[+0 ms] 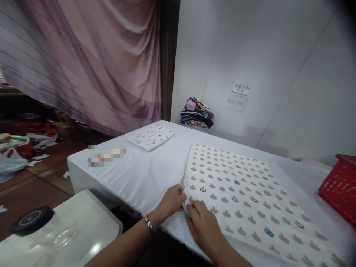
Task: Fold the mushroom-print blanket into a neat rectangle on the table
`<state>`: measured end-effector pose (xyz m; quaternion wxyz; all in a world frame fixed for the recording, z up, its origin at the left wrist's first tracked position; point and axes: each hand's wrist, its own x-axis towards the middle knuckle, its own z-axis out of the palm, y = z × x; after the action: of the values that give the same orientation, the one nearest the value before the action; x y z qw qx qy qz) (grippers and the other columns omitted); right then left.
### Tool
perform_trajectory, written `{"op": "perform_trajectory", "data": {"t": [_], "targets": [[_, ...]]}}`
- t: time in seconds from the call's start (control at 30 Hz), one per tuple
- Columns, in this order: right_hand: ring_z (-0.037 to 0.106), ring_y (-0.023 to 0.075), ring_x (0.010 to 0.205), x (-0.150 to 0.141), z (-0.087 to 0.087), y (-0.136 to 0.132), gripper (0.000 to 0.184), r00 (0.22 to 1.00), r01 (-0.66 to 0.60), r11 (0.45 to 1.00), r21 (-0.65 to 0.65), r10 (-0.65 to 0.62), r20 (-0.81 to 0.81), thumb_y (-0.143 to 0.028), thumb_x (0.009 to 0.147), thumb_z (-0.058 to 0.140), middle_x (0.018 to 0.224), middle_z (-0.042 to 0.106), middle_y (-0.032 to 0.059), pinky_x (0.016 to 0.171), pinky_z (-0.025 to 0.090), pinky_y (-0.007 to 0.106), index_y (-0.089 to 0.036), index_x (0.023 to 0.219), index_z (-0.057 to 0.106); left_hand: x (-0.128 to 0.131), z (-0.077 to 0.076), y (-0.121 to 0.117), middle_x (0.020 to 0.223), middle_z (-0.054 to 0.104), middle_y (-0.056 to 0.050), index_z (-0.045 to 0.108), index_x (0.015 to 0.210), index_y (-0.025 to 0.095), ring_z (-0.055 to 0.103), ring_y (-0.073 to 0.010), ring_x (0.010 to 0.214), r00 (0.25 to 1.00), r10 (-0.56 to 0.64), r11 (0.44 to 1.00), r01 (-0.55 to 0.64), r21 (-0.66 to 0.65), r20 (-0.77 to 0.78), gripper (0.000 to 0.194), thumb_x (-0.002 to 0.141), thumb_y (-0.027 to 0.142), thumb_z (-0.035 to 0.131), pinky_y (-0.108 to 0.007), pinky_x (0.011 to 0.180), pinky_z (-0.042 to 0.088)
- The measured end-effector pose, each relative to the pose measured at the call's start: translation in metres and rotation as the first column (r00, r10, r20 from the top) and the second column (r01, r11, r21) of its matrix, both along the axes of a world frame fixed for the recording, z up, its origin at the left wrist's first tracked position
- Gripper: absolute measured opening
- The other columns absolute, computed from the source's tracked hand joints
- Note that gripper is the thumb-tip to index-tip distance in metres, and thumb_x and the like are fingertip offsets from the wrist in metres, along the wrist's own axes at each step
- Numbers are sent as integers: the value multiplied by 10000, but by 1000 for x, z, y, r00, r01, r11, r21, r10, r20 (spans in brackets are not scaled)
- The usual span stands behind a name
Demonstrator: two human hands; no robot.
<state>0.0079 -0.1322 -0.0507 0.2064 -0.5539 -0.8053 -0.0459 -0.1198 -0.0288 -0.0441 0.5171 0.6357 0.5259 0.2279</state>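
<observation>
A white printed fabric cover [244, 185] with grey and coloured shapes lies flat on the white-draped table [144, 174]. Along its left edge runs a narrow strip that looks like a zipper. My left hand [172, 200], with a metal bracelet at the wrist, pinches this edge near the front corner. Right beside it, my right hand [201, 220] grips the same edge with thumb and fingers, the fingertips partly hidden. A folded white printed cloth [152, 138] rests at the far left of the table.
A pixelated item [107, 155] lies near the table's left edge. Behind the table is a stack of folded fabrics [197, 114]. A red plastic basket [340, 189] stands at right. At the lower left, a pale surface [91, 222] carries a black-lidded clear container [32, 220].
</observation>
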Motion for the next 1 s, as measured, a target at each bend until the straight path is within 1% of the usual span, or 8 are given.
{"op": "perform_trajectory", "data": {"t": [0.23,0.37,0.47,0.53,0.63,0.77,0.9,1.0], "targets": [[560,232,781,-4,-16,6,311,989,72,997,41,-76,126,-77,778,514,883,591,74,606,451,312,-171,1074,516,-3,4,4,440,521,35,458,743,169,528,-135,399,998,19,983,-7,-186,59,109,662,96,467,-220,400,419],[580,220,758,-3,-21,11,393,981,79,997,25,-82,173,-6,730,498,875,618,76,601,457,294,-155,1092,531,-3,4,7,454,544,26,468,774,171,536,-140,411,997,0,965,19,-262,74,100,687,125,488,-224,409,421],[597,222,782,-1,-21,12,430,989,66,997,-25,-63,135,-11,726,497,910,633,83,627,478,298,-151,1131,534,-2,9,12,476,542,28,482,759,174,542,-138,448,996,0,964,25,-265,94,59,731,206,522,-234,445,435],[606,217,799,1,-20,11,448,995,47,998,-44,-43,90,-23,734,486,939,642,89,650,492,296,-154,1160,526,0,14,19,465,499,42,492,719,171,501,-114,442,993,14,972,14,-236,115,129,764,284,532,-219,448,410],[617,211,835,5,-21,9,485,1000,23,999,-40,-23,-12,-63,771,459,990,646,95,690,509,294,-166,1245,470,9,18,37,467,467,40,499,662,164,437,-95,442,990,25,980,3,-197,140,272,791,402,528,-209,438,352],[622,200,857,10,-23,7,528,988,-4,1000,-29,0,-152,-108,815,427,1032,644,87,723,517,290,-215,1330,383,29,17,72,465,458,24,482,606,172,417,-105,453,990,71,987,-52,-151,124,375,779,502,529,-224,442,317],[625,202,872,14,-25,4,507,959,-60,997,-40,46,-280,-158,858,397,1055,644,79,746,517,302,-258,1353,361,50,14,111,450,426,24,471,593,182,425,-111,443,989,114,986,-100,-136,98,318,781,431,535,-222,446,310],[625,202,856,19,-29,3,443,902,-17,995,-103,-30,-432,-249,876,425,1020,652,70,733,516,298,-270,1318,422,62,11,135,438,406,22,469,581,183,432,-119,439,988,133,985,-124,-117,73,259,774,342,539,-229,449,310]]}}
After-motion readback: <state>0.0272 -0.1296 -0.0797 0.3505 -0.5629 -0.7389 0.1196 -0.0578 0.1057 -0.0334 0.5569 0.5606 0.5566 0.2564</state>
